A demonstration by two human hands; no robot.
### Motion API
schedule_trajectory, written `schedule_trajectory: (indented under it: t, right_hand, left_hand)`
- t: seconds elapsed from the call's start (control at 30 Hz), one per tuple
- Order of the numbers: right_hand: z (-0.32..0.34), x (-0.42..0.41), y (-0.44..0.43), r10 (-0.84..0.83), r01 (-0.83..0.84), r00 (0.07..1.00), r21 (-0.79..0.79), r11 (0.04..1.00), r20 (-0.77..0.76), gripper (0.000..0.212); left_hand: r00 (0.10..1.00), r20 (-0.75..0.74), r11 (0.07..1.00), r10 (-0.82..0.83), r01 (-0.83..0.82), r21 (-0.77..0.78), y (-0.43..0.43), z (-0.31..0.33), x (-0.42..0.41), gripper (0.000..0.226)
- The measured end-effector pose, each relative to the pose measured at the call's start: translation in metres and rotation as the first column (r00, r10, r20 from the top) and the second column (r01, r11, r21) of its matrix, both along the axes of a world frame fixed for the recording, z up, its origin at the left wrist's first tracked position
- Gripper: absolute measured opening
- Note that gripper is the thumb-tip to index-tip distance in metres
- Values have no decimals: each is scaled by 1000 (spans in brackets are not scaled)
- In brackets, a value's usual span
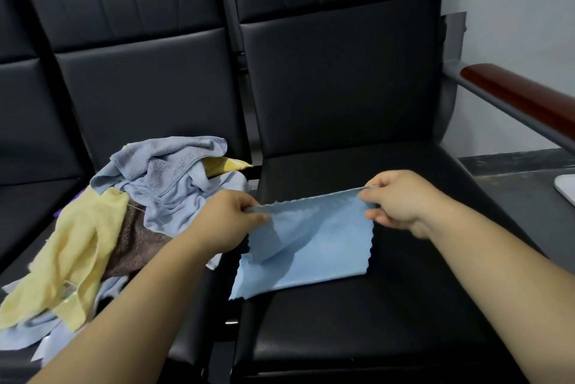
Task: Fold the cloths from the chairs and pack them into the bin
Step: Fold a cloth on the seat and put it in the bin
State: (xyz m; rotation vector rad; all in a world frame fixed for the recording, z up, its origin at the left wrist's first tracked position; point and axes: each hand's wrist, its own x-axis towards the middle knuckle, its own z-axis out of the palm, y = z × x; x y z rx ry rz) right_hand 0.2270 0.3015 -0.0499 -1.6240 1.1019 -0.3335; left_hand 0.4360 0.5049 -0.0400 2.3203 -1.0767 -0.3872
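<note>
A light blue cloth (314,246) with zigzag edges lies partly on the seat of the right black chair (404,306). My left hand (228,222) pinches its far left corner. My right hand (401,200) pinches its far right corner. The far edge is lifted and stretched between both hands, while the near part rests flat on the seat. A pile of loose cloths (146,197) covers the middle chair's seat: grey-blue towels, a yellow cloth (77,246) and a brown one (137,243). No bin is in view.
Black padded chair backs (339,72) rise behind the seats. A red-brown armrest (522,97) on a grey metal frame runs along the right. A white object (566,189) lies at the right edge on a dark floor or ledge.
</note>
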Motion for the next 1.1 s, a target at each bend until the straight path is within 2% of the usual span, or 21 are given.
schedule_trajectory:
  t: [0.03, 0.07, 0.13, 0.17, 0.2, 0.23, 0.3, 0.4, 0.47, 0.53, 0.57, 0.63, 0.7, 0.77, 0.87, 0.97, 1.1]
  right_hand:
    - [-1, 4, 3, -58, 40, 994, 187, 982, 97, 3]
    - [-4, 8, 4, -98, 44, 979, 285, 958, 179, 2]
    - [-6, 17, 1, -141, 44, 935, 288, 957, 326, 5]
    - [-3, 20, -2, -150, 55, 904, 239, 969, 400, 7]
    - [1, 23, -4, -148, 74, 876, 175, 982, 459, 8]
    - [6, 23, -7, -140, 102, 855, 102, 990, 499, 9]
    - [19, 20, -13, -99, 156, 838, -62, 986, 536, 12]
    - [29, 8, -20, -62, 211, 844, -224, 952, 534, 12]
    - [27, 0, -22, -32, 177, 878, -262, 949, 477, 12]
    - [18, -8, -22, 3, 100, 942, -289, 952, 334, 9]
    - [13, -11, -21, 28, 40, 974, -294, 955, 224, 7]
    - [2, -17, -20, 104, -117, 993, -259, 959, -63, 5]
    - [-8, -21, -20, 179, -232, 936, -147, 962, -303, 12]
    - [-12, -24, -19, 233, -268, 865, -17, 963, -444, 17]
    - [-15, -23, -18, 286, -308, 795, 51, 950, -535, 11]
    - [-18, -18, -21, 267, -317, 811, -8, 948, -521, 7]
    - [-25, -8, -21, 222, -296, 846, -82, 952, -484, 10]
  left_hand:
    - [990, -101, 992, 94, -102, -78, -5, 0, 1, 12]
    - [949, -271, 968, 164, -208, -142, -9, 2, 1, 14]
    - [769, -614, 899, 179, -381, -216, -23, 12, -1, 12]
    - [686, -717, 857, 123, -437, -272, -30, 18, 1, 12]
    - [642, -765, 813, 52, -472, -340, -37, 23, 4, 11]
    - [644, -765, 769, -15, -481, -421, -43, 30, 7, 12]
    - [742, -663, 718, -96, -410, -562, -50, 44, 8, 16]
    - [901, -426, 742, -80, -232, -629, -48, 54, 5, 10]
    - [937, -339, 770, -85, -154, -619, -42, 47, 6, 7]
    - [962, -262, 839, -78, -79, -539, -39, 25, 15, 8]
    - [979, -193, 895, -67, -26, -445, -36, 14, 20, 11]
    - [992, -79, 986, -98, 86, -143, -30, -8, 29, 15]
    - [973, -143, 969, -180, 200, 146, -22, -22, 28, 20]
    - [936, -297, 917, -190, 277, 287, -15, -28, 26, 21]
    - [901, -404, 918, -155, 283, 278, -14, -34, 24, 16]
    - [871, -478, 964, -114, 213, 157, -21, -44, 22, 12]
    - [909, -416, 990, -36, 88, 108, -30, -59, 21, 13]
